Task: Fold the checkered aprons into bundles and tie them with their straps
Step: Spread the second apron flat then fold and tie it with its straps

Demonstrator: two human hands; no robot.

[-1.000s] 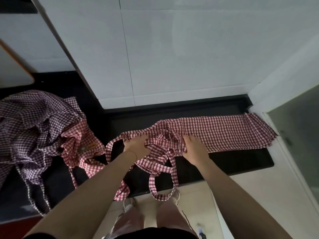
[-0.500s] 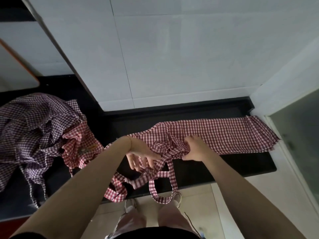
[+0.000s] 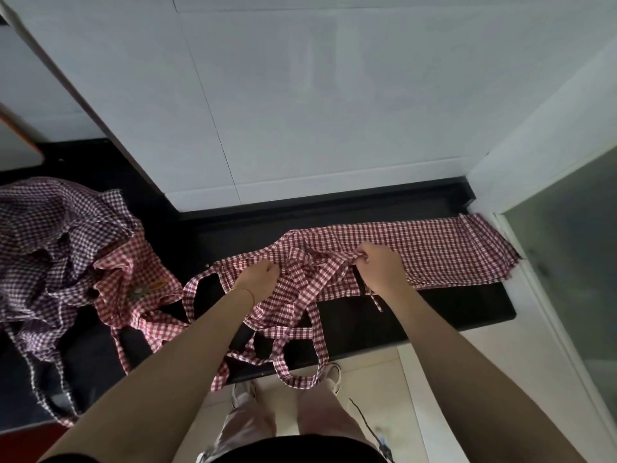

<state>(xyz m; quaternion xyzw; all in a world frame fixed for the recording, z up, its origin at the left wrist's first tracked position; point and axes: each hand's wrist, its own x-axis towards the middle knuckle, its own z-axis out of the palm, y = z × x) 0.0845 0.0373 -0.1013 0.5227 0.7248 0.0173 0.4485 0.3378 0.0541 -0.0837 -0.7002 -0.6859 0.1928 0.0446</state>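
Observation:
A red-and-white checkered apron (image 3: 440,248) lies folded into a long strip on the black counter (image 3: 450,309), reaching to the right wall. Its bunched left end sits between my hands. My left hand (image 3: 258,280) grips the cloth at that end, fingers curled into it. My right hand (image 3: 379,265) pinches a gathered fold a little to the right. The apron's straps (image 3: 300,365) hang in loops over the counter's front edge.
A heap of unfolded checkered aprons (image 3: 60,248), dark purple and red, lies on the counter at the left. White wall panels (image 3: 300,111) rise close behind. A frosted glass panel (image 3: 574,262) stands at the right. My feet show on the pale floor below.
My left hand, lowered among the straps half a second ago, has come back up and taken hold of the bunched cloth. My right hand has kept its hold.

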